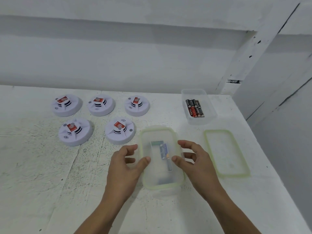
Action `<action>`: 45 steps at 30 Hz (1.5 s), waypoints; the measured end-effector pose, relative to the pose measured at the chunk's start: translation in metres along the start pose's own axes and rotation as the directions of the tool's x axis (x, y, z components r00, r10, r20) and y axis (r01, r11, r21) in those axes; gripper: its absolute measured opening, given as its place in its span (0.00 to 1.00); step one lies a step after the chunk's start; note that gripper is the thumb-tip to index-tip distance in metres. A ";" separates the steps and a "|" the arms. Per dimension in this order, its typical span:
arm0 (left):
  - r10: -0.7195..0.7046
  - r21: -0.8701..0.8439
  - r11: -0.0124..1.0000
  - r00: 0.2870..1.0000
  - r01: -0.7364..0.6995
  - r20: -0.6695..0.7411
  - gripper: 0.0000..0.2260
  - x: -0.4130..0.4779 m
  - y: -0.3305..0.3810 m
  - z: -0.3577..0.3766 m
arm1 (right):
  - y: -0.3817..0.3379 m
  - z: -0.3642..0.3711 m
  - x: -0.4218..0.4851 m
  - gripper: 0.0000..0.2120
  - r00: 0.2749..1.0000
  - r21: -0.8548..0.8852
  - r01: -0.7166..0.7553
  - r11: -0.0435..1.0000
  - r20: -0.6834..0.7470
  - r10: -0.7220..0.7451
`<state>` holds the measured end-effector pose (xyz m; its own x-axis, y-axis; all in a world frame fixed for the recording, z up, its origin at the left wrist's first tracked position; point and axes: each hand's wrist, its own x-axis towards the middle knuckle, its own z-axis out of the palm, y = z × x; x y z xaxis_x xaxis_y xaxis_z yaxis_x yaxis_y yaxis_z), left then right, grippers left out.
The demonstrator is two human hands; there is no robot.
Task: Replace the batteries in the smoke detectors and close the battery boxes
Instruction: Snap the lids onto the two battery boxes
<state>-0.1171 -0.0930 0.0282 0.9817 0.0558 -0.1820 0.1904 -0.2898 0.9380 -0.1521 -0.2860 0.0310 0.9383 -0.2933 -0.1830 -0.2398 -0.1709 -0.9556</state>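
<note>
Several white round smoke detectors [74, 131] with red labels lie in two rows at the left of the table. In front of me stands a clear battery box [161, 176] with a green-rimmed lid on top; blue and green batteries [164, 151] show through it. My left hand [125, 163] is at the box's left side with its thumb on the lid. My right hand [194, 160] mirrors it at the right side, thumb on the lid. A second clear box [209, 107] at the back right stands without a lid and holds black and red batteries [195, 108].
A loose green-rimmed lid [226, 152] lies flat on the table to the right of my hands. The white table [50, 174] ends at a right edge close to that lid. A white wall runs behind, with a slanted white beam [249, 61] at the back right.
</note>
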 end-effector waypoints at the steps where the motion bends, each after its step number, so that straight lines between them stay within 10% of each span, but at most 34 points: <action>1: 0.012 0.009 1.000 1.000 -0.012 0.006 0.16 0.001 0.001 0.001 | 0.001 0.001 0.000 0.19 1.000 0.007 0.003 1.000 -0.004 -0.003; 18: -0.039 -0.068 0.997 0.990 0.049 0.136 0.14 0.010 0.002 -0.001 | 0.001 0.003 0.004 0.17 0.998 0.173 -0.062 0.983 -0.017 0.066; 26: 0.036 0.130 0.988 0.949 -0.081 0.315 0.11 0.044 0.023 0.004 | -0.020 -0.008 0.028 0.33 1.000 0.015 -0.028 0.999 0.012 0.028; 30: 0.091 0.281 0.930 0.889 -0.237 0.448 0.12 0.072 0.047 0.011 | -0.019 -0.017 0.044 0.20 0.997 -0.133 -0.002 0.991 -0.075 -0.008; 36: 0.300 0.362 0.884 0.953 -0.297 0.048 0.19 0.039 0.040 0.011 | -0.002 -0.011 0.035 0.14 0.970 0.014 -0.049 0.999 -0.237 0.051; 45: 0.015 -0.002 1.000 0.997 -0.015 -0.080 0.20 0.012 0.010 0.013 | -0.001 -0.008 0.030 0.17 0.951 0.066 -0.052 0.996 -0.303 0.069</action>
<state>-0.1035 -0.1080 0.0319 0.9814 0.1274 -0.1439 0.1755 -0.2886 0.9412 -0.1257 -0.3025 0.0289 0.7999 -0.5754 -0.1704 -0.2710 -0.0932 -0.9580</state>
